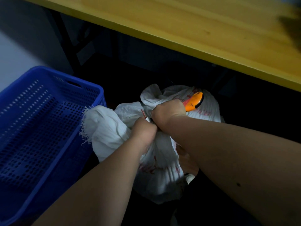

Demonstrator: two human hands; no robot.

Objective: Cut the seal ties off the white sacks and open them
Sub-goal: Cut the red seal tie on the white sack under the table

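Observation:
Two white woven sacks with red print lie on the dark floor below me. The near sack (107, 132) has a frayed, bunched neck, and my left hand (143, 131) grips that neck. A thin red seal tie (143, 113) sticks up just above my left hand. My right hand (167, 112) holds orange-handled scissors (194, 101), whose handle pokes out to the right; the blades are hidden between my hands. The far sack (202, 108) lies behind my right hand.
A blue perforated plastic crate (40, 128) stands on the left, close to the near sack. A yellow wooden tabletop (195, 30) overhangs at the top, with dark table legs beneath it. The floor around the sacks is very dark.

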